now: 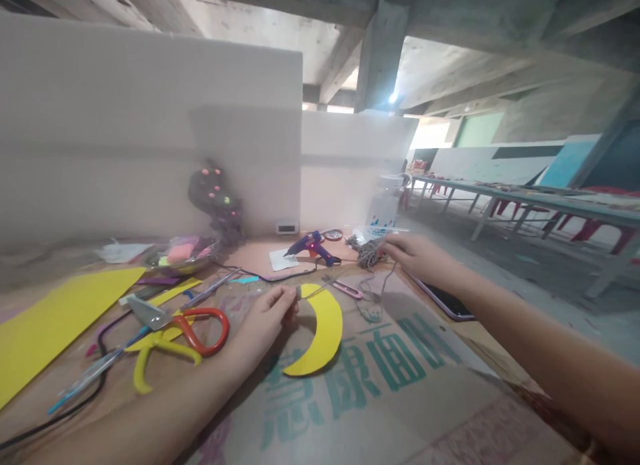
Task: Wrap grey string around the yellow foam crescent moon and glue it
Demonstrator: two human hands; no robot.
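Observation:
My left hand [267, 318] is closed in a pinch on the upper tip of a yellow crescent cut-out [320, 331] that lies on the printed cardboard [400, 385]. My right hand [417, 255] reaches forward, its fingers closed on a bundle of grey twine [369, 251] near the table's far side. A strand of that twine [375, 298] trails back toward the crescent. Small pink snips [345, 287] lie between the two hands.
Red-handled scissors [200, 328] and yellow-handled scissors [155, 355] lie left of my left hand. A blue glue gun [313, 245] with its black cord, a large yellow sheet [55, 318], a bowl of scraps [183, 255], a phone [447, 301] and a plastic jar [383, 208] surround the work area.

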